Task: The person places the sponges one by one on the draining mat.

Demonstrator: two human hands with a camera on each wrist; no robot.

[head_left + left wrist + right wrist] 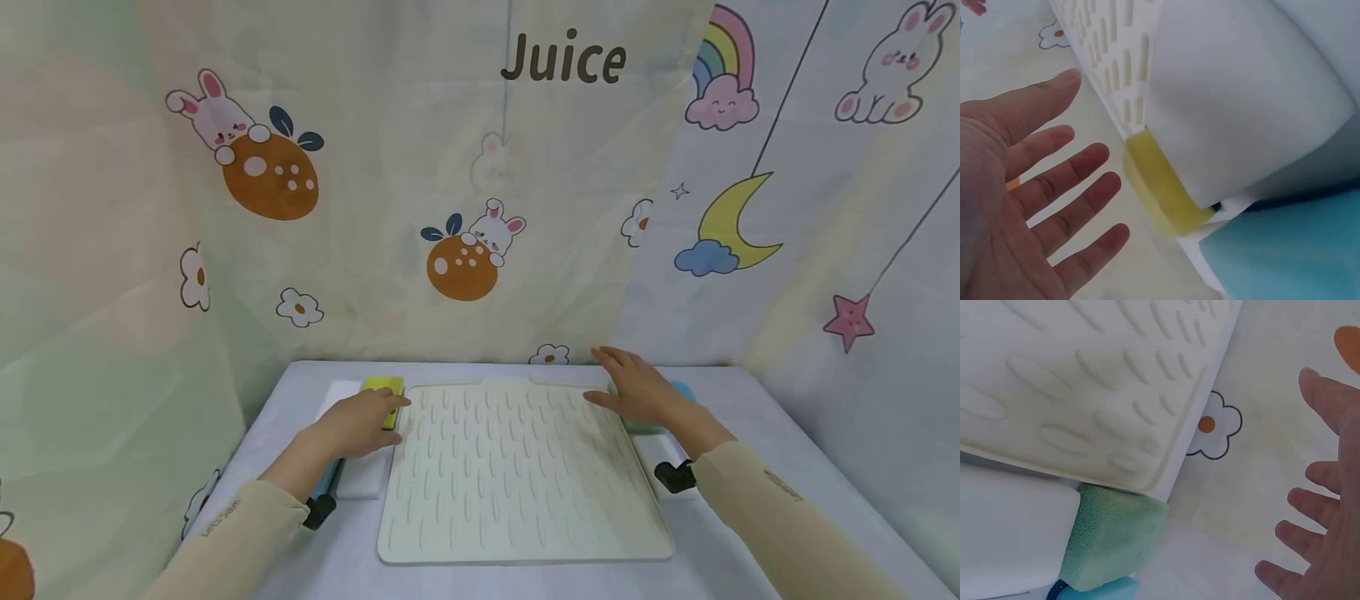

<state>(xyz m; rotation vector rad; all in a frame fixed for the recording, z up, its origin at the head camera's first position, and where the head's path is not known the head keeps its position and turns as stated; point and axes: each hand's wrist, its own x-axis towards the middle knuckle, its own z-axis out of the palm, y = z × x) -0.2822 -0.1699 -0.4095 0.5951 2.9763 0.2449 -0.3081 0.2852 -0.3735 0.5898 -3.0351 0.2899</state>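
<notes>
A cream ribbed mat (525,483) lies flat on the table. At its upper left edge is my left hand (356,423), fingers spread, above a yellow sponge (384,383). My right hand (636,387) hovers with spread fingers over the mat's upper right corner, by a green sponge (1113,534). The left wrist view has my left hand (1041,200) open beside the yellow sponge (1163,187), holding nothing. In the right wrist view my right hand (1325,506) stands apart from the mat (1104,406), its fingers apart and empty.
White boxes lie beside the mat, one on the left (362,479) and one on the right (1013,531). Blue things show near them, at left (1291,244) and right (1100,590). A printed cloth (375,275) hangs behind the white table (720,517).
</notes>
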